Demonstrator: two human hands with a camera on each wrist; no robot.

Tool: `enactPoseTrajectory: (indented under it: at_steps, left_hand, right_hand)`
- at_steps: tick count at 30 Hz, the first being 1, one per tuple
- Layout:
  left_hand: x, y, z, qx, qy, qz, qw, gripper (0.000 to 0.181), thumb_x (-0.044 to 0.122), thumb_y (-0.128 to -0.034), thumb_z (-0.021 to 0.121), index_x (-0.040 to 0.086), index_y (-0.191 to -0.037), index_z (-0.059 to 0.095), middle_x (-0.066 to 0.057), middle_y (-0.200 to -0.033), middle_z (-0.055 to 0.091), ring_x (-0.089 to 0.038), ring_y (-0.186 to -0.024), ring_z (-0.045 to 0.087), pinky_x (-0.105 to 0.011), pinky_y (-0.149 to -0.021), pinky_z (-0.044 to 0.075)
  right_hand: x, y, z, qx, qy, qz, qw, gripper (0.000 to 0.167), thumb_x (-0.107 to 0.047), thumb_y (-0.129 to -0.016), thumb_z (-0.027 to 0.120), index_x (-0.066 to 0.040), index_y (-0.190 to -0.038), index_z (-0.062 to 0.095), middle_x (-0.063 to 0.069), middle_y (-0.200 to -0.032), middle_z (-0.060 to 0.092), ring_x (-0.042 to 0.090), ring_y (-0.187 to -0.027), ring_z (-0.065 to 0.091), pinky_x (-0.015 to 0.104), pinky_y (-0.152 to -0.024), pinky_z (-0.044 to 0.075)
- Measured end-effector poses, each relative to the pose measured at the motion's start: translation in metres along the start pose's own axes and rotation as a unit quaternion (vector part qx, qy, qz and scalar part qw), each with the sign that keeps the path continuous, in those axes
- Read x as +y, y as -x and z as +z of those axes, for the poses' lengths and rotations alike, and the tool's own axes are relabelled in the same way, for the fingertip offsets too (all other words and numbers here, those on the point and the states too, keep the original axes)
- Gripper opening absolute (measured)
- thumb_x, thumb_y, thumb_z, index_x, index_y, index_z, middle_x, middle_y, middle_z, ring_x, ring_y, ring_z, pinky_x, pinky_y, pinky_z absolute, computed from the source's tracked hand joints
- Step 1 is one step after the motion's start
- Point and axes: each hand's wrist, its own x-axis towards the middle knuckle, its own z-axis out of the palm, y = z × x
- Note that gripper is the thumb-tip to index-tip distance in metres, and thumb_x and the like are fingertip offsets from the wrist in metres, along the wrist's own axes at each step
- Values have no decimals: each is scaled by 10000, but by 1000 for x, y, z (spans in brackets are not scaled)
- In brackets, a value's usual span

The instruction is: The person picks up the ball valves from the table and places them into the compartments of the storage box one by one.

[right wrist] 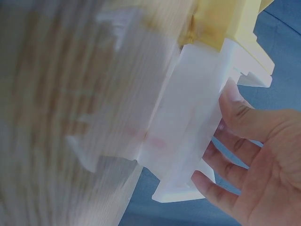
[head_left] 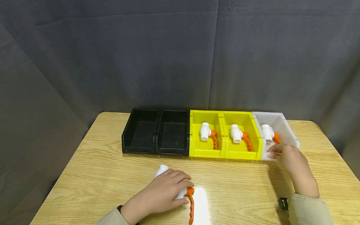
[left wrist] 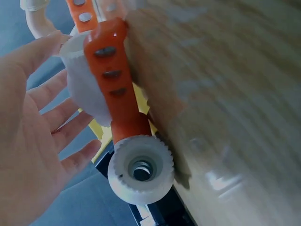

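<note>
1. Head view: our left hand, fingers apart, spans a near white valve on the table; bumping its orange handle could roll it.
2. Our right hand, fingers parted, could snag and shift the far-right white bin.

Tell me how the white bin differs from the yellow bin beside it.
The white bin is at the row's right end; the yellow bin stands between it and another yellow bin. The right hand is at the white bin's front; no hand is at the yellow bin. Both hold a white valve with an orange handle.
</note>
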Motion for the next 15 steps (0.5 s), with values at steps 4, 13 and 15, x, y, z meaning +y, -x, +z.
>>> enactPoseTrajectory:
  at_steps: [4, 13, 15]
  left_hand:
    - [-1, 0, 2, -66, -59, 1, 10000, 442, 461, -911, 698, 201, -1262, 630, 46, -1289, 594, -140, -1239, 515, -392, -1052, 417]
    - [0, -1, 5, -370, -28, -26, 9993, 545, 469, -855, 755, 212, -1312, 605, 56, -1306, 579, -152, -1265, 495, -386, -1065, 409]
    - [-1, -2, 4, -412, -16, -34, 9991, 550, 448, -846, 769, 213, -1315, 601, 61, -1286, 584, -153, -1259, 497, -384, -1059, 413]
  right_hand:
    - [0, 0, 0, -34, 26, 60, 10000, 36, -70, -845, 755, -59, -873, 736, 174, -908, 684, 391, -800, 616, 520, -649, 465]
    - [0, 1, -1, 9, 9, 7, 10000, 42, -72, -836, 766, -62, -864, 737, 184, -904, 679, 392, -775, 611, 512, -624, 459]
    - [0, 1, -1, 0, 3, 12, 10000, 44, -71, -836, 767, -59, -866, 738, 191, -912, 679, 395, -781, 612, 515, -629, 461]
